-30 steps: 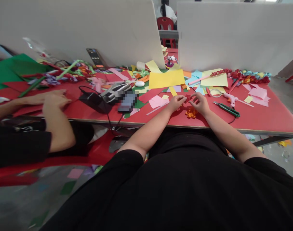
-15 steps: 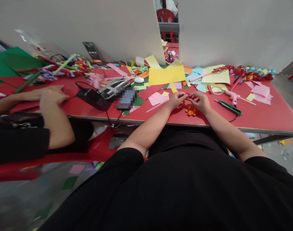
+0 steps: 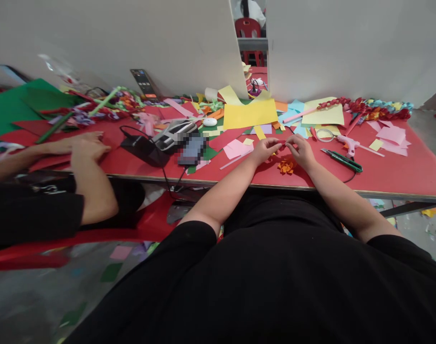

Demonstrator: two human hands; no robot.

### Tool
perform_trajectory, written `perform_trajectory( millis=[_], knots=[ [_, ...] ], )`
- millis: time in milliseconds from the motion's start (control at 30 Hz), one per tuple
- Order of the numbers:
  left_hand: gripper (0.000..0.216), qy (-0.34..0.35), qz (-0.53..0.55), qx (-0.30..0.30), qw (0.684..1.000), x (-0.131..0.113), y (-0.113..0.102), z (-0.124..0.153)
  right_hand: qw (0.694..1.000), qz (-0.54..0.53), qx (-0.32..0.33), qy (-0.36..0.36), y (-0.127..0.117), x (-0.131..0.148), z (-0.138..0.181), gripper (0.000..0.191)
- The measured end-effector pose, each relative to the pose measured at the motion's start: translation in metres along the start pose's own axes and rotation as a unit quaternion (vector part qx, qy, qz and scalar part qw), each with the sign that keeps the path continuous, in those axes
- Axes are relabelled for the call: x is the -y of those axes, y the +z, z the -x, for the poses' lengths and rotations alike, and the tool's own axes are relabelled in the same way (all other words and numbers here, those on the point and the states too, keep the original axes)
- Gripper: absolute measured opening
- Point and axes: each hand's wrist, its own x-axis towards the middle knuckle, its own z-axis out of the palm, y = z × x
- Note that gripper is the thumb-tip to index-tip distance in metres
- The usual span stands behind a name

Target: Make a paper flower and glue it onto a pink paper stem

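Note:
Between the fingertips of both hands is a small piece of red paper [image 3: 283, 145], mostly covered by the fingers. My left hand [image 3: 266, 149] pinches it from the left, and my right hand [image 3: 301, 150] pinches it from the right. Just below them on the red table [image 3: 393, 179] lies a crumpled cluster of orange paper [image 3: 286, 166]. To the right of my right hand rest a green box cutter [image 3: 343, 160] and a pink glue gun [image 3: 350, 144]. Pink paper sheets [image 3: 235, 149] lie left of my left hand.
A co-worker's hands [image 3: 91, 145] work at the table's left. A black box with a cable [image 3: 144, 149], a phone [image 3: 192, 149] and a white oval case [image 3: 210, 122] stand between us. Yellow paper [image 3: 250, 114], a tape roll [image 3: 324, 135] and paper garlands [image 3: 372, 107] lie along the back.
The view has shifted slightly, so everything sits a little further right. My fingers have moved a little around the red paper, and both hands still pinch it.

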Motion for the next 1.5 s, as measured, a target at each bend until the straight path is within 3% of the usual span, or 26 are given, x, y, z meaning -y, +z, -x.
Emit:
perform_trajectory(
  millis=[167,400,500,633,1100,1500],
  knots=[
    [0.064,-0.003,-0.021,0.021,1.000,0.001,0.002,0.003,1.000,0.019,0.014,-0.007,0.004,-0.005,0.001,0.030],
    [0.062,0.007,-0.024,-0.001,1.000,0.002,0.001,0.002,1.000,0.019,0.011,-0.010,0.005,-0.002,0.002,0.029],
    [0.060,0.002,-0.008,-0.011,1.000,0.003,0.000,0.000,1.000,-0.007,-0.007,0.009,0.006,0.000,0.004,0.027],
    [0.059,-0.012,0.011,-0.027,1.000,0.000,0.000,0.001,0.998,-0.036,-0.007,0.052,0.008,0.002,0.005,0.040],
    [0.054,-0.029,0.024,-0.035,0.999,0.009,0.001,-0.002,0.987,-0.097,-0.029,0.126,0.007,-0.005,0.000,0.042],
    [0.051,-0.015,0.020,-0.027,0.999,0.008,0.002,-0.001,0.958,-0.214,-0.011,0.191,0.013,-0.015,-0.001,0.044]
  ],
)
